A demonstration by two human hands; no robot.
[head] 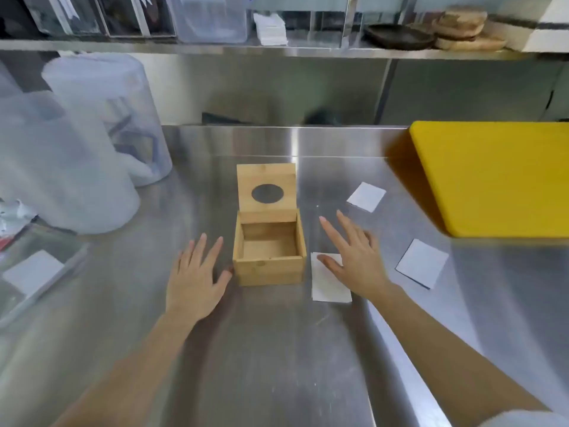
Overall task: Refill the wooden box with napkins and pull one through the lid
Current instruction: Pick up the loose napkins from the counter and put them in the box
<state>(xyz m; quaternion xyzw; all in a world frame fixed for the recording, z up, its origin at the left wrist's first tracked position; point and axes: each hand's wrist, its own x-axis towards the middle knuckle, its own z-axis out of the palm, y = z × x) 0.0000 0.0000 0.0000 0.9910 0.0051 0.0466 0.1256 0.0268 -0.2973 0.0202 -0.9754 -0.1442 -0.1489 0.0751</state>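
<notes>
A wooden box [268, 269] stands in the middle of the steel counter with nothing inside. Its hinged lid [266, 180], with a round hole, stands upright at the back. My left hand [195, 277] hovers open just left of the box, the thumb close to its front left corner. My right hand [354, 257] is spread open just right of the box, above a white napkin [328, 285] lying on the counter. Two more white napkins lie further right, one near [422, 262] and one far [366, 196].
A yellow cutting board [495, 177] fills the right back of the counter. Clear plastic containers [77, 143] stand at the left. A clear tray holding a white napkin stack [32, 272] sits at the left edge. A shelf above carries more napkins [271, 29] and dark and wooden dishes.
</notes>
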